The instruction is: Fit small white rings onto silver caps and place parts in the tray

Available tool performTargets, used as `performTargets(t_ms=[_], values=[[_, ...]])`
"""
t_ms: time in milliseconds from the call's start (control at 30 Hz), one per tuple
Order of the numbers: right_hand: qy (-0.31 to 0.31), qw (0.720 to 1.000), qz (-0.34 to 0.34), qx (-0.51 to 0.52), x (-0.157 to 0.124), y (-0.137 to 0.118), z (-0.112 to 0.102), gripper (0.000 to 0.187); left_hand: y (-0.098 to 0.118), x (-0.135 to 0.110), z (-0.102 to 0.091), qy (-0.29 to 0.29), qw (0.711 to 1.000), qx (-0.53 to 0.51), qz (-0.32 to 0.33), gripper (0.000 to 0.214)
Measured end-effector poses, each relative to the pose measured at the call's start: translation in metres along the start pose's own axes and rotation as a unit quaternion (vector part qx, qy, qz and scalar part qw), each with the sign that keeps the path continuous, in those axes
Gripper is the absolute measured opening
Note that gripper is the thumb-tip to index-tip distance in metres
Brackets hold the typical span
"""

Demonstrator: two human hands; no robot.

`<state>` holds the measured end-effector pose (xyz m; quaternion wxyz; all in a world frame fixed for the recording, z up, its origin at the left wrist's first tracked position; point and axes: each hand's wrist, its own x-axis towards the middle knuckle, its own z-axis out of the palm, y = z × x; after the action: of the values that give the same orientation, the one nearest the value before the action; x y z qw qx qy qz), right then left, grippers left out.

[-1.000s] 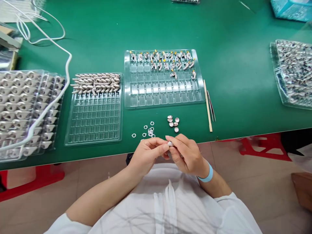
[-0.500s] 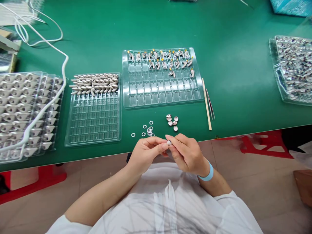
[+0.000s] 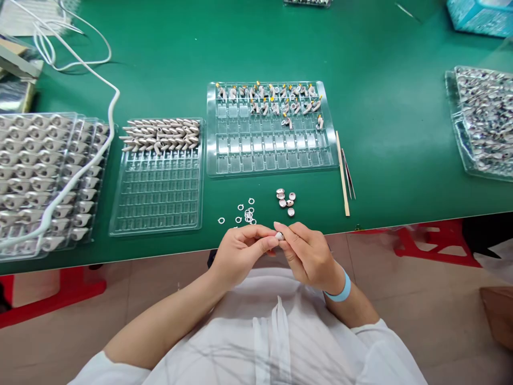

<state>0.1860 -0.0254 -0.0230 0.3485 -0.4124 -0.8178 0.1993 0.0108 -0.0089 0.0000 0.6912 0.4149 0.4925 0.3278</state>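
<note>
My left hand (image 3: 242,254) and my right hand (image 3: 306,254) meet at the near edge of the green table (image 3: 360,69), fingertips pinched together on a small pale part (image 3: 279,235). Just beyond them lie several small white rings (image 3: 245,213) and a cluster of small round caps (image 3: 286,200). Farther back sits a clear tray (image 3: 272,155) with earbud pieces in its top rows. A blue band circles my right wrist.
A clear tray (image 3: 158,198) with grey parts in its top rows lies to the left. Stacked trays of shells (image 3: 44,176) fill the far left, crossed by a white cable (image 3: 110,115). A wooden stick and tweezers (image 3: 343,176) lie at right. Another parts tray (image 3: 484,120) is far right.
Both hands stay pinched on the small part at the table edge. Only the camera shifts slightly.
</note>
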Motion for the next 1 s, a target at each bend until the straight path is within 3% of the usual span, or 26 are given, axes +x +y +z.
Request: performTargets(t_ms=[100, 200, 300, 500, 700, 867, 1000], values=[[-0.026, 1.0, 0.008, -0.01, 0.0, -0.001, -0.001, 0.046, -0.003, 0.0, -0.002, 0.021, 0.983, 0.124, 0.137, 0.011], [-0.049, 0.998, 0.01, -0.035, 0.001, -0.002, -0.003, 0.043, -0.006, 0.003, -0.007, 0.016, 0.93, 0.245, 0.275, 0.011], [-0.058, 0.998, 0.009, -0.038, 0.002, -0.003, -0.006, 0.043, -0.007, 0.005, -0.01, 0.006, 0.889, 0.298, 0.348, 0.013], [-0.004, 0.994, 0.032, 0.106, 0.003, -0.007, -0.008, 0.046, -0.004, 0.002, -0.008, 0.004, 0.894, 0.274, 0.356, 0.012], [0.082, 0.959, 0.12, 0.243, 0.002, -0.012, -0.006, 0.038, -0.002, -0.001, -0.003, -0.003, 0.885, 0.266, 0.382, 0.014], [0.079, 0.949, 0.156, 0.263, -0.003, -0.011, -0.003, 0.034, -0.004, -0.003, 0.0, 0.04, 0.863, 0.315, 0.394, 0.015], [0.084, 0.948, 0.165, 0.257, -0.006, -0.012, -0.002, 0.032, -0.007, -0.003, 0.001, 0.039, 0.84, 0.331, 0.427, 0.021]])
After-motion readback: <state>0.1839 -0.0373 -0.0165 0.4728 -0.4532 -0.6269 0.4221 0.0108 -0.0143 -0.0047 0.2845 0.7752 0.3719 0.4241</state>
